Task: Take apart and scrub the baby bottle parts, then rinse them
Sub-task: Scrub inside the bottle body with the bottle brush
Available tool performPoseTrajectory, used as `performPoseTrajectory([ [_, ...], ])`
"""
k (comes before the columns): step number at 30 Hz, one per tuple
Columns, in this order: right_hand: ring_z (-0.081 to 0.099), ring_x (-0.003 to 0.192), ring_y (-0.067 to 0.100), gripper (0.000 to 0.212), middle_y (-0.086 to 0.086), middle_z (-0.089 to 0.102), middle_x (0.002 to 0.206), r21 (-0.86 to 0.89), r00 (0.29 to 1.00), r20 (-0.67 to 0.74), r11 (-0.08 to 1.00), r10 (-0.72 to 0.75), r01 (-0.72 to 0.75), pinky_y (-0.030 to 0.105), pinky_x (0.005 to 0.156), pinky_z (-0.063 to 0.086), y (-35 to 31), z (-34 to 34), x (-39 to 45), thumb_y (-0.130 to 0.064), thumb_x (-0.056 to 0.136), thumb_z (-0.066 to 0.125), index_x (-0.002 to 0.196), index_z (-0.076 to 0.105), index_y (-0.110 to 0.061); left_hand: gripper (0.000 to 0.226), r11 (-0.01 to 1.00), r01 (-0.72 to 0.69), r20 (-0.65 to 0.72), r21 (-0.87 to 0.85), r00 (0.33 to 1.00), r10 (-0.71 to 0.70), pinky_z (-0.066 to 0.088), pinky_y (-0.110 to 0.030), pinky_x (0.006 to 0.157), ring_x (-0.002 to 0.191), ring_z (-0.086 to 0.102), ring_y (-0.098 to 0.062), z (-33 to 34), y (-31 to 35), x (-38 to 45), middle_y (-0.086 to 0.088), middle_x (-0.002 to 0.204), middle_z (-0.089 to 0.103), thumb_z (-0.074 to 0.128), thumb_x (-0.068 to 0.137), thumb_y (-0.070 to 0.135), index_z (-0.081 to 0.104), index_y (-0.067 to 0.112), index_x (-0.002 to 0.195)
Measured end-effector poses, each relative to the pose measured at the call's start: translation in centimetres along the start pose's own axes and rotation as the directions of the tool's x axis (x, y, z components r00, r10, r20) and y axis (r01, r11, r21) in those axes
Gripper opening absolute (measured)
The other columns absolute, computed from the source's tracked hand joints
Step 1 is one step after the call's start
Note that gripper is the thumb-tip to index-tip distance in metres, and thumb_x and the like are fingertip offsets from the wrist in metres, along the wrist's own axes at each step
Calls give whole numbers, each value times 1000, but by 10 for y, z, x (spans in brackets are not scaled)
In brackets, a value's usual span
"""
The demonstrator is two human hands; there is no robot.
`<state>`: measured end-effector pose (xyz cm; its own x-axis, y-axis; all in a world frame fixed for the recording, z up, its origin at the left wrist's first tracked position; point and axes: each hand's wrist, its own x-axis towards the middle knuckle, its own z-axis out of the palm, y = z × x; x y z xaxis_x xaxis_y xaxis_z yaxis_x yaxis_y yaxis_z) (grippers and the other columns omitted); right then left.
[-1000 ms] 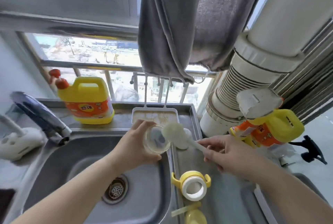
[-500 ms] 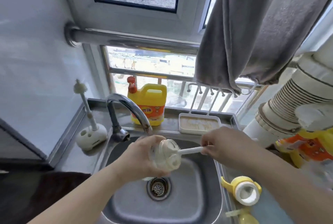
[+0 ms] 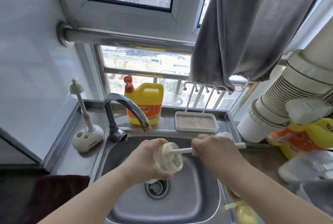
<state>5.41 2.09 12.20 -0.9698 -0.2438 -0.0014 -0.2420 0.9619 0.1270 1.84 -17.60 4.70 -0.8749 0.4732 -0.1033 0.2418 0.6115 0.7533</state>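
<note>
Bottle (image 3: 168,159), clear and lying on its side, sits in the left hand (image 3: 144,159), whose fingers curl round its body from behind and below, mouth turned toward the right. Into that mouth runs the white handle of a bottle brush (image 3: 181,151); the brush head is inside the bottle. The right hand (image 3: 212,147) has its fingers closed round the handle just beside the bottle's rim, and the handle's far end sticks out past the hand on the right. Both hands hold their things over the steel sink (image 3: 198,196), above its drain strainer (image 3: 157,187) and just in front of the curved tap (image 3: 124,108). On the ledge behind stand a yellow detergent jug (image 3: 146,104) and a white tray (image 3: 196,122). To the left a second brush stands upright in a white holder (image 3: 88,138). On the desk at lower right lie pale yellow bottle parts (image 3: 243,211), partly cut off by the frame's edge.
</note>
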Motion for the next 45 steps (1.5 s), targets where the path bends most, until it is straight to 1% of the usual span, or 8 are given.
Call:
performPoseTrajectory([
  [4, 51, 79, 19, 13, -3, 58, 91, 142, 993, 109, 988, 39, -54, 29, 65, 37, 19, -14, 2, -29, 93, 50, 90, 61, -22, 82, 996, -18, -76, 91, 997, 25, 36, -19, 99, 111, 38, 1, 7, 7, 1, 29, 109, 42, 84, 54, 41, 45, 35, 125],
  [8, 59, 94, 23, 12, -1, 63, 99, 193, 969, 236, 974, 69, -116, 28, 69, 38, 11, 2, 3, -25, 91, 51, 91, 62, -21, 85, 995, -35, -112, 94, 993, 45, 33, -15, 98, 111, 34, 2, 17, 24, 6, 35, 106, 32, 82, 57, 42, 42, 32, 131],
  [13, 56, 80, 19, 11, -8, 52, 69, 216, 937, 326, 955, 124, -201, 25, 73, 41, 35, -6, 1, -35, 88, 57, 88, 65, -27, 92, 990, -31, -126, 140, 991, 48, 33, -23, 103, 117, 30, -1, 20, 22, 8, 28, 118, 34, 78, 58, 48, 39, 30, 139],
  [19, 46, 61, 12, 10, -8, 49, 68, 107, 892, 433, 975, 129, -193, 23, 66, 38, 34, -3, 8, -30, 90, 58, 94, 66, -26, 93, 976, -73, -84, 206, 992, 92, 31, -20, 104, 115, 28, 3, 32, 28, 15, 28, 124, 37, 75, 57, 54, 38, 32, 139],
  [26, 54, 85, 21, 9, -2, 59, 89, 179, 966, 240, 974, 93, -138, 27, 66, 33, 42, -12, 0, -30, 92, 53, 87, 59, -26, 92, 953, -117, -119, 281, 981, 156, 32, -26, 104, 121, 32, -6, 32, 44, 29, 20, 132, 42, 73, 55, 55, 40, 32, 138],
  [33, 51, 75, 19, 10, -4, 53, 80, 140, 959, 243, 973, 147, -184, 27, 64, 36, 53, -17, -1, -31, 93, 52, 88, 60, -27, 90, 963, -76, -179, 257, 976, 124, 35, -33, 104, 121, 31, -6, 36, 49, 36, 20, 131, 40, 77, 58, 52, 40, 31, 137],
  [37, 55, 79, 21, 15, -3, 55, 80, 220, 913, 381, 944, 148, -245, 27, 66, 39, 52, -19, 0, -31, 91, 56, 77, 56, -26, 92, 953, -54, -178, 298, 978, 111, 33, -31, 106, 124, 30, -7, 34, 47, 38, 18, 135, 39, 77, 61, 52, 36, 30, 140],
  [45, 56, 78, 21, 17, -2, 55, 75, 209, 873, 468, 942, 138, -261, 25, 62, 37, 57, -26, 0, -35, 93, 54, 89, 65, -22, 92, 940, -87, -153, 330, 978, 144, 31, -31, 107, 125, 29, -8, 36, 52, 40, 16, 137, 40, 77, 62, 53, 36, 29, 141],
])
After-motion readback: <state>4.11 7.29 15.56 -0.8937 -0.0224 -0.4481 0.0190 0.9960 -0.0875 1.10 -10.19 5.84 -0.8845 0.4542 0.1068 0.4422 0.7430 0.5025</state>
